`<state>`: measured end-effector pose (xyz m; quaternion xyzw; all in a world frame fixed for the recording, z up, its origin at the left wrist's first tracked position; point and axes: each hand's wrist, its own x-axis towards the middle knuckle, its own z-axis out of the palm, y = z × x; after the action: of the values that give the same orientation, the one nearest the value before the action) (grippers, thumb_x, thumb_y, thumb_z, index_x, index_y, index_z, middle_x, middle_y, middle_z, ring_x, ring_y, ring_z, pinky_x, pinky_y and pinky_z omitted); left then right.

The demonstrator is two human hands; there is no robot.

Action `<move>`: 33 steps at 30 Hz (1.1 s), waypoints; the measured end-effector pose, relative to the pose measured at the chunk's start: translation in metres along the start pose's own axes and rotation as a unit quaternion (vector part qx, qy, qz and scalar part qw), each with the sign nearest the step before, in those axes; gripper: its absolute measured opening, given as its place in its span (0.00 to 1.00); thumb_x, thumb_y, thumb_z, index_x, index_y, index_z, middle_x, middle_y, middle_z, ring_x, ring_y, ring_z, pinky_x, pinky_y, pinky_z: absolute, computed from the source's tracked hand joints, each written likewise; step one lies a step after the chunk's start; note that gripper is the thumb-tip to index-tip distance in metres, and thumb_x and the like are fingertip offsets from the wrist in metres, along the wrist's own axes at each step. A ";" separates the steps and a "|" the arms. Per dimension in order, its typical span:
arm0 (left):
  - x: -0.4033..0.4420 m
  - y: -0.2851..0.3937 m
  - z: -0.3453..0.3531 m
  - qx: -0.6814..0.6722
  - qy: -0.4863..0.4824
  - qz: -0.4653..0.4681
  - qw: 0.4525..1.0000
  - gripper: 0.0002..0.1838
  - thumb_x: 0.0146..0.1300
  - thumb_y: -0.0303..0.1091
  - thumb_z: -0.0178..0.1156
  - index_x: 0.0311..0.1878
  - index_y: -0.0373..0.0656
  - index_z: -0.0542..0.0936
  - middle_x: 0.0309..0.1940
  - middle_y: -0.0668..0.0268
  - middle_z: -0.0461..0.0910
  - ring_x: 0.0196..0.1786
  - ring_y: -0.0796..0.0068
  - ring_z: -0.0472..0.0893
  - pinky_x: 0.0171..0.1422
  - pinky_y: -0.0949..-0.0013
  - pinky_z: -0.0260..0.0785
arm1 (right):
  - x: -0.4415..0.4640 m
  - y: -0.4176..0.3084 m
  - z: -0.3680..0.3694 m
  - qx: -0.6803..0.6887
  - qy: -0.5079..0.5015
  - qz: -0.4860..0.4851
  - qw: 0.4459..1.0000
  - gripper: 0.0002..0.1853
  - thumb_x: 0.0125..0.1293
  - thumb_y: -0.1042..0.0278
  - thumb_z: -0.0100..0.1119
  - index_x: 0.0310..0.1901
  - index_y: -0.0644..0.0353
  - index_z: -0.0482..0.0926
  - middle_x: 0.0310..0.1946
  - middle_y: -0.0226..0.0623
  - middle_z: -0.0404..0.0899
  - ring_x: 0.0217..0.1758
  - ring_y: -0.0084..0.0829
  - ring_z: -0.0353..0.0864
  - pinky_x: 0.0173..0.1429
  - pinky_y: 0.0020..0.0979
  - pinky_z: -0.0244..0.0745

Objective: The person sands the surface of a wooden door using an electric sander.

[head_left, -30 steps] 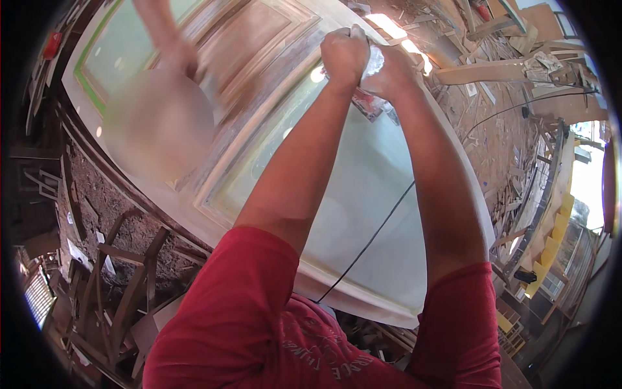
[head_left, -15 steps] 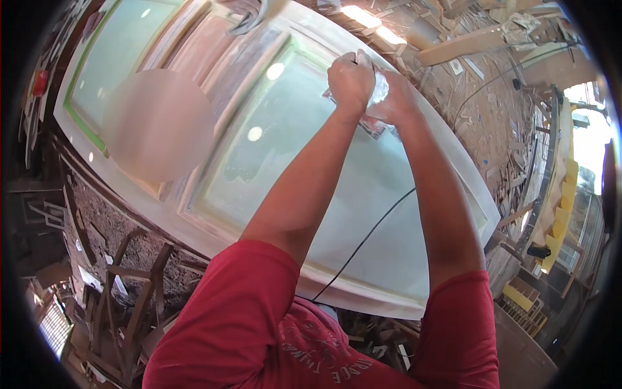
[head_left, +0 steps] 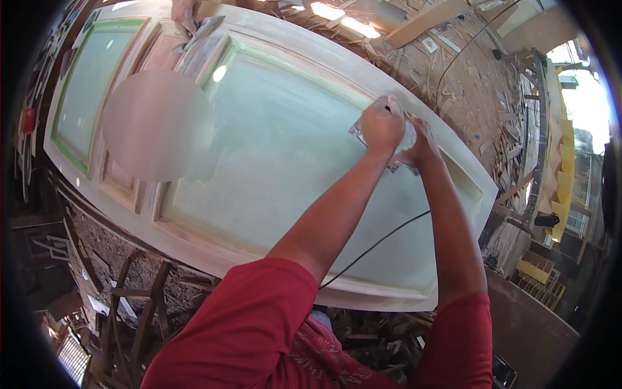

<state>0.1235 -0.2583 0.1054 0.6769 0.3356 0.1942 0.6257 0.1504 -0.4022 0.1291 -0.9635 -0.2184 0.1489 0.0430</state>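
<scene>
Both hands are on a small dusty sander (head_left: 408, 137), mostly hidden under my fingers, with its base against the glass. My left hand (head_left: 383, 126) is closed over its top. From the right side my right hand (head_left: 422, 144) wraps around it. Beneath them lies a wide panelled door (head_left: 298, 301) with a pale whitish frame and a greenish, dust-hazed pane (head_left: 285, 149). Past my right forearm a thin black cord (head_left: 376, 245) trails over the pane towards my body.
At the door's far edge another person's hand (head_left: 186, 16) holds a grey sheet (head_left: 202, 34). Green tape (head_left: 71, 159) borders the left pane. Wood scraps (head_left: 447, 78) litter the floor beyond, and dark wooden frames (head_left: 139, 292) stand at lower left.
My hands and the sander have moved right and nearer along the pane. My view has shifted, and the other person's hand now shows more clearly with the grey sheet.
</scene>
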 end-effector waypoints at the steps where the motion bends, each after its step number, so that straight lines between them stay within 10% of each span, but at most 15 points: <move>1: -0.010 0.002 0.002 0.000 -0.017 0.000 1.000 0.21 0.78 0.43 0.59 0.38 0.33 0.88 0.34 0.38 0.87 0.40 0.32 0.87 0.49 0.40 0.78 | -0.008 0.006 -0.002 -0.015 -0.028 0.035 0.999 0.63 0.35 0.45 0.91 0.78 0.53 0.73 0.78 0.47 0.75 0.84 0.48 0.69 0.87 0.45 0.64; 13: 0.015 -0.004 -0.017 -0.023 0.007 0.005 1.000 0.22 0.79 0.43 0.59 0.34 0.35 0.87 0.29 0.41 0.85 0.35 0.34 0.86 0.46 0.43 0.77 | 0.011 -0.032 -0.007 -0.014 -0.034 0.023 0.999 0.64 0.36 0.43 0.91 0.80 0.51 0.73 0.75 0.44 0.77 0.80 0.47 0.73 0.86 0.45 0.66; 25: 0.141 -0.003 -0.148 0.014 0.062 -0.026 0.998 0.23 0.79 0.44 0.59 0.33 0.36 0.90 0.30 0.44 0.88 0.34 0.41 0.87 0.49 0.48 0.78 | 0.113 -0.221 -0.024 0.074 -0.008 -0.155 0.985 0.31 0.48 0.46 0.82 0.51 0.55 0.89 0.47 0.52 0.91 0.54 0.57 0.90 0.62 0.50 0.84; 33: 0.211 -0.004 -0.214 0.014 0.093 -0.019 0.995 0.23 0.77 0.45 0.60 0.34 0.35 0.90 0.28 0.45 0.87 0.32 0.48 0.86 0.49 0.51 0.78 | 0.163 -0.305 -0.016 0.010 -0.001 -0.163 0.987 0.28 0.52 0.49 0.78 0.54 0.54 0.87 0.49 0.51 0.91 0.56 0.57 0.90 0.63 0.51 0.84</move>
<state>0.1240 0.0418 0.0986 0.6582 0.4083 0.2396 0.5854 0.1709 -0.0569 0.1457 -0.9144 -0.3711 0.1428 0.0760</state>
